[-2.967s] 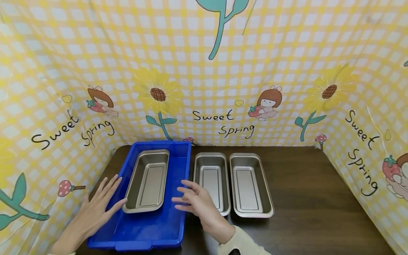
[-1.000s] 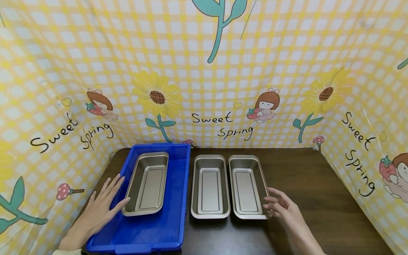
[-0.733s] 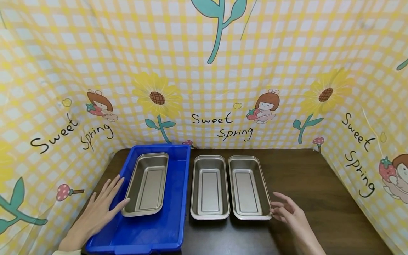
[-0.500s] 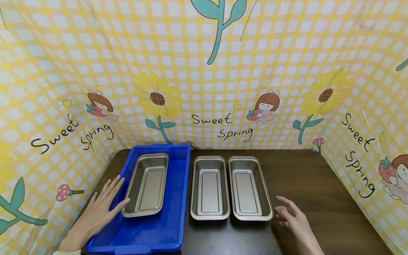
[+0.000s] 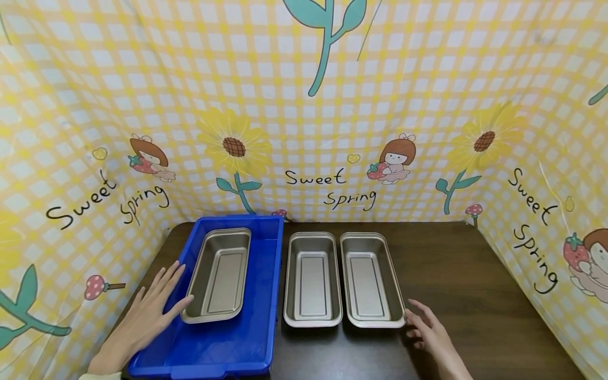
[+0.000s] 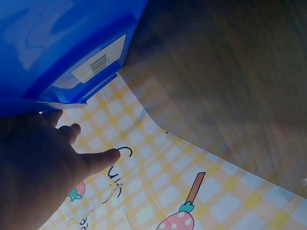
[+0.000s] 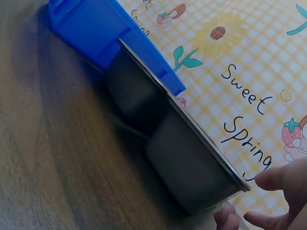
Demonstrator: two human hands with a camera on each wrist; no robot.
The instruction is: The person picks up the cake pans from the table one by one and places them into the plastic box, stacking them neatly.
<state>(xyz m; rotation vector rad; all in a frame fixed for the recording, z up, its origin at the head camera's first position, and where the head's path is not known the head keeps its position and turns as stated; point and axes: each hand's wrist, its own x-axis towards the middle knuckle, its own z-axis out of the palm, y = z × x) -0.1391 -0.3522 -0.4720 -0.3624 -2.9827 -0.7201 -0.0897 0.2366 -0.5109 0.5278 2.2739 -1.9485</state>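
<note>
A: Where is the left hand (image 5: 142, 316)?

B: It lies flat over the left rim of the big blue plastic bin (image 5: 228, 343). Its fingers are straight and spread. The thumb touches the near left corner of the shiny metal loaf pan in the bin (image 5: 219, 274). The grip holds nothing.

A: How does that pan sit?

B: It sits inside the bin, a bit tilted, with its open side up.

A: And the right hand (image 5: 434, 338)?

B: It is low on the dark brown wooden counter (image 5: 475, 295), just beside the near right corner of the right metal loaf pan (image 5: 370, 279). Its fingers are loose and a little bent. From the wrist view the fingertips (image 7: 268, 179) are right at the pan's corner, but I cannot tell if they touch it. The grip pinches nothing.

A: What is next to that pan?

B: The middle metal loaf pan (image 5: 312, 279). The two stand side by side, rims very close, between the bin and the right hand. Both are open side up.

A: What is behind it all?

B: A yellow checked cloth wall (image 5: 332, 105) with sunflowers and the words "Sweet Spring".
</note>
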